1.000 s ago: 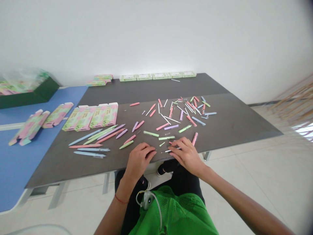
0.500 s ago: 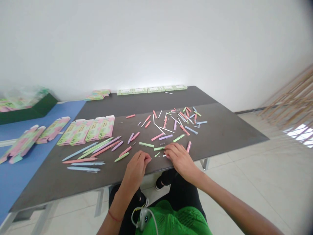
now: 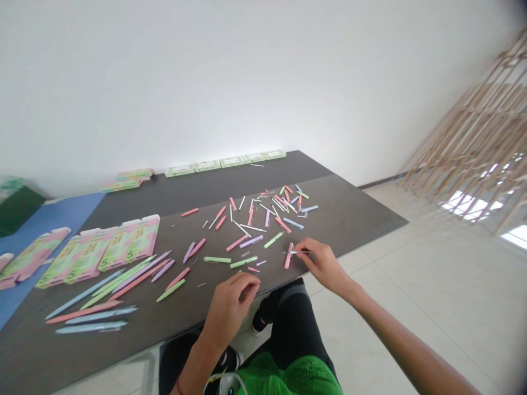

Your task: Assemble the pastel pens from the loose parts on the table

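Right hand [image 3: 325,263] grip pinched on a thin white refill [image 3: 297,252] beside a pink pen barrel [image 3: 289,255] at the bench [image 3: 362,219] front edge; left hand [image 3: 230,304] grip curled, contents unclear — finished pens [image 3: 119,280] lie left by flat cartons [image 3: 111,247], many loose pen parts [image 3: 272,211] remain unassembled.

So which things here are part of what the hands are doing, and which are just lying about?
In hand:
right hand pinching a thin refill
left hand
loose pen parts

Lying about:
finished pens
flat cartons
green boxes
wooden rack
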The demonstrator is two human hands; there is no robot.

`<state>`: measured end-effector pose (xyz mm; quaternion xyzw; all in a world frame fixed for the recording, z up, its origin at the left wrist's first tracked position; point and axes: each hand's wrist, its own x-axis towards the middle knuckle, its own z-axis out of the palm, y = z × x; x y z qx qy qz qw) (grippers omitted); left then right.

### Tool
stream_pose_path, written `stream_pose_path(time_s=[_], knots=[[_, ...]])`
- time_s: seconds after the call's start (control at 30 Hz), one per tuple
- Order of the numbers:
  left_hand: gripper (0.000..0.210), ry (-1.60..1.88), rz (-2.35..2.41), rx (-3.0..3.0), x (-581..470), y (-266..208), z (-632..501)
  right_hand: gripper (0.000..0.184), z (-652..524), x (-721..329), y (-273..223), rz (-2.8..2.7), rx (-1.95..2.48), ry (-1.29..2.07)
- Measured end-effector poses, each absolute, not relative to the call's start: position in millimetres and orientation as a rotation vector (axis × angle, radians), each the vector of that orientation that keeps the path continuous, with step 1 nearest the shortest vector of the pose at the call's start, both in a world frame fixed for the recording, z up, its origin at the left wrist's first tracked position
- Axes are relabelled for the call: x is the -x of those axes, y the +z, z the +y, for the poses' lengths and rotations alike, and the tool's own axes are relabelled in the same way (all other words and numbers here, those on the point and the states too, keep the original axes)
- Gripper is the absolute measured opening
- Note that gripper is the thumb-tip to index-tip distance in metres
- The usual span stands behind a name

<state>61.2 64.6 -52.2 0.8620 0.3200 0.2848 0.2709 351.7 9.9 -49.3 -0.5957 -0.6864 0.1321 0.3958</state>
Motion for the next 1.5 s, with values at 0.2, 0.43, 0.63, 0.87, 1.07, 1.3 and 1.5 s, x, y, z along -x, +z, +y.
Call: stream_pose_path(time_s=[0.2, 0.43, 0.63, 0.87, 1.07, 1.3, 1.5], knots=[[0.014, 0.844, 0.851, -2.512, -70, -81, 69, 0.017, 37, -405, -78, -1.786, 1.483, 0.159], [0.012, 0.911, 0.853, -2.447, -71, -90, 72, 0.024, 53, -433, -93, -1.815, 1.511, 0.111], [0.014, 0.941, 0.867, -2.408, -71, -93, 72, 0.023, 53, -437, -87, -1.931, 1.514, 0.082], [0.016, 0.957, 0.893, -2.365, -74, -92, 72, 0.028, 55, -438, -79, -2.136, 1.742, -0.123], [0.018, 0.902, 0.925, -2.402, -75, -91, 73, 0.027, 55, -431, -73, -2.162, 1.887, -0.244], [0.020, 0.930, 0.971, -2.452, -78, -93, 71, 0.025, 55, -413, -66, -2.205, 1.990, -0.358], [0.013, 0.918, 0.900, -2.359, -77, -73, 65, 0.022, 45, -404, -50, -1.985, 1.809, 0.014]])
